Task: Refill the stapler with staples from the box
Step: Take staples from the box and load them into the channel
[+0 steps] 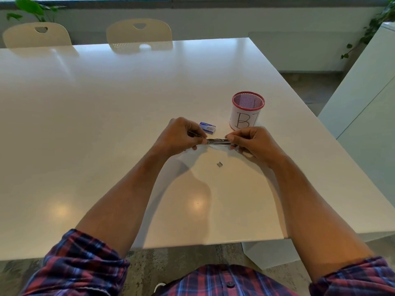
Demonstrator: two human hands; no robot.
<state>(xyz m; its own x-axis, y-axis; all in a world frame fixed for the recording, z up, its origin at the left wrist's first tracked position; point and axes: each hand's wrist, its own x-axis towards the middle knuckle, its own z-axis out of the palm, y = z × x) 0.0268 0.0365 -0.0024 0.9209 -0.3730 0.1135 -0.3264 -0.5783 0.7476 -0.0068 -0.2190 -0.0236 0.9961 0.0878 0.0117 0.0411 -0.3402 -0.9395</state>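
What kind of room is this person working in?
Probably an office or meeting room: a large white table with two matching chairs tucked in opposite, a mesh pen holder and a staple box on it, and potted plants beneath the windows.

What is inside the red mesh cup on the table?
Through the open top of the cup only its red mesh wall shows, and nothing sticks out above the rim. The bottom is hidden by the near wall, wrapped in white paper, so small things could lie there.

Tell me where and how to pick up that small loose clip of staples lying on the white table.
Pinch the small grey staple clip across its two flat long sides, fingers coming straight down from above. It lies low on the white table, clear of both hands, so nothing blocks a top approach.
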